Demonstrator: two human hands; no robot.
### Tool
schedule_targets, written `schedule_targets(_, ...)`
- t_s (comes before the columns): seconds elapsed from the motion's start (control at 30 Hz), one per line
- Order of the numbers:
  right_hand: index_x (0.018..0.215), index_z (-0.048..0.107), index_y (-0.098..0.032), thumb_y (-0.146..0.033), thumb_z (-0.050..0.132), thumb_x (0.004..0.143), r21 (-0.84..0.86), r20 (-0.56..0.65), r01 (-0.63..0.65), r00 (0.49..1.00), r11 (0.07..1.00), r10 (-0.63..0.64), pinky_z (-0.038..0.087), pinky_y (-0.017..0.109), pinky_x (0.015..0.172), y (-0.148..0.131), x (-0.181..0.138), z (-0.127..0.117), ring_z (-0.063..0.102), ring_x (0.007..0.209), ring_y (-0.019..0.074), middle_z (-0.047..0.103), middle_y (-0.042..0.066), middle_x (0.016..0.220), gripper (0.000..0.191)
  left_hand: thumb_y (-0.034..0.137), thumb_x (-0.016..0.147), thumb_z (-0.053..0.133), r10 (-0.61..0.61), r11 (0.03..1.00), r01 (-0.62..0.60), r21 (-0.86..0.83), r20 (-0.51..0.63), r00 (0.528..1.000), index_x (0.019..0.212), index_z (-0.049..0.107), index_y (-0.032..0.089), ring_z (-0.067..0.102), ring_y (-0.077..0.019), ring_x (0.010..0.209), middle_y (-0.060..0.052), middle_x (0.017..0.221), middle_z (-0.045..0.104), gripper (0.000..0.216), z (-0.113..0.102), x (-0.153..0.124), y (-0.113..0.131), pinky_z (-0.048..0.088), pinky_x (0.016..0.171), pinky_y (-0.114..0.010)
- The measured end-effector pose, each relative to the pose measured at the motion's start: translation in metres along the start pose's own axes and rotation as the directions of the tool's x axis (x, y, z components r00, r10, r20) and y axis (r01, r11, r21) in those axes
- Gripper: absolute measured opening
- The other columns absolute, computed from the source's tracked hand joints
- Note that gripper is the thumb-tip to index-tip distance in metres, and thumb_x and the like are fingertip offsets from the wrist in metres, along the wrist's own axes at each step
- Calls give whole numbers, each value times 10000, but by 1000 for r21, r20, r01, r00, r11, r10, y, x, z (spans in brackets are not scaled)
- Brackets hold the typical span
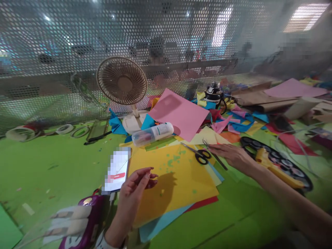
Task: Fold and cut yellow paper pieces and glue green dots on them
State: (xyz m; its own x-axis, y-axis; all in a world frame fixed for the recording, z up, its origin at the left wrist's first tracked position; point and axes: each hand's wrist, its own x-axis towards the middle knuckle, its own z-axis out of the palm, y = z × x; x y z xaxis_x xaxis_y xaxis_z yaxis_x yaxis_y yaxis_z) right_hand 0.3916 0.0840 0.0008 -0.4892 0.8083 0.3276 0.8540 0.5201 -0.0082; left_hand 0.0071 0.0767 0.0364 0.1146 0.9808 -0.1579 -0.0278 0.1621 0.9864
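My left hand (136, 185) is raised over a stack of coloured paper, thumb and fingers pinched together. A tiny yellowish bit may sit at its fingertips, too small to make out. Yellow paper (181, 186) with scattered green specks tops the stack. My right hand (232, 155) is stretched out low over the table, fingers extended, beside a slim metal tool (220, 162) that looks like tweezers and is partly covered by the fingers. Black-handled scissors (202, 156) lie just left of that hand, blades pointing up and left. A yellow glue gun (278, 169) rests beyond my right forearm.
A lit phone (118, 169) lies left of the paper, near a purple power strip (84, 221) with plugs. Behind are a clear bottle (153, 134), pink paper (178, 112), a desk fan (121, 81) and coloured scraps. A black paint palette (307, 181) lies right. Perforated metal screening stands behind.
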Motion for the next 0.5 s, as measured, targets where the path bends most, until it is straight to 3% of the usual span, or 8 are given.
schedule_targets(0.13, 1194, 540, -252, -118, 373, 839, 84, -74, -112, 990, 990, 118, 485, 378, 862, -3, 15, -10, 568, 1053, 203, 613, 43, 1150, 415, 316, 748, 618, -22, 1000, 22, 2, -30, 999, 986, 603, 153, 656, -148, 686, -57, 829, 698, 290, 1, 1, 2, 534, 684, -262)
schedule_targets(0.23, 1132, 586, -265, -251, 447, 847, 195, -79, -273, 953, 942, 293, 505, 361, 798, 0, 34, -16, 602, 986, 224, 634, 41, 1114, 317, 326, 732, 629, -36, 999, 37, 13, -21, 999, 980, 613, 159, 657, -154, 689, -56, 829, 702, 300, -1, 2, 1, 537, 686, -266)
schedule_targets(0.33, 975, 664, -246, -294, 547, 782, 393, 39, -491, 854, 778, 519, 512, 309, 674, 12, 59, -14, 656, 781, 212, 696, 39, 937, 231, 324, 738, 626, -45, 999, 45, 12, -1, 999, 985, 610, 158, 656, -153, 702, -57, 832, 700, 298, -2, 3, -1, 536, 695, -263)
schedule_targets(0.4, 850, 686, -216, -285, 576, 754, 454, 89, -535, 823, 713, 561, 506, 262, 595, 23, 76, -8, 662, 677, 190, 709, 27, 764, 162, 321, 742, 622, -47, 999, 47, 13, 2, 999, 989, 606, 155, 655, -150, 703, -59, 838, 698, 298, -1, 2, -1, 534, 695, -260)
schedule_targets(0.5, 717, 666, -162, -314, 565, 765, 524, 134, -592, 767, 613, 627, 484, 218, 470, 37, 99, 7, 649, 520, 157, 698, 41, 672, 189, 313, 740, 624, -32, 999, 32, 5, -30, 999, 981, 605, 147, 651, -144, 685, -58, 821, 698, 294, 1, 0, 2, 532, 677, -249)
